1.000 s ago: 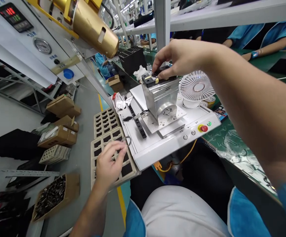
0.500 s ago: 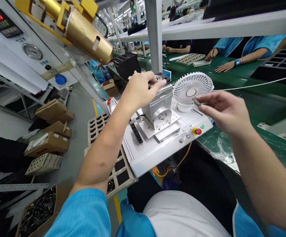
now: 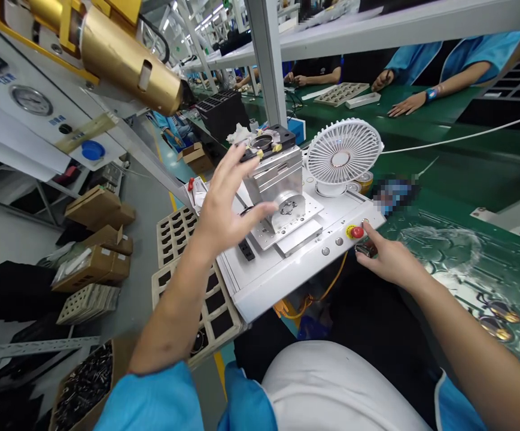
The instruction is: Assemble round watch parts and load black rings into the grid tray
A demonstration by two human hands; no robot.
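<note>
My left hand (image 3: 228,206) is open, fingers spread, at the left side of the silver metal fixture (image 3: 277,185). On top of that fixture sits a black plate with a round ring (image 3: 261,142) and small yellow pieces. My right hand (image 3: 388,257) is at the machine's front edge, its index fingertip on the button spot right of the red emergency stop button (image 3: 357,232). A small metal piece (image 3: 367,248), partly hidden, shows between its thumb and curled fingers. Two silver buttons (image 3: 332,245) lie left of the red one.
A white fan (image 3: 343,157) stands behind the panel. A gold cylindrical head (image 3: 129,63) hangs at upper left. Compartment trays (image 3: 237,326) lie left of the machine. Gold-and-black round parts (image 3: 497,317) rest on the green table (image 3: 443,179). Co-workers' hands are across the table.
My left hand has drawn back from the fixture's top and spread its fingers. My right hand has moved down from before the fan to the button panel. The view has shifted slightly.
</note>
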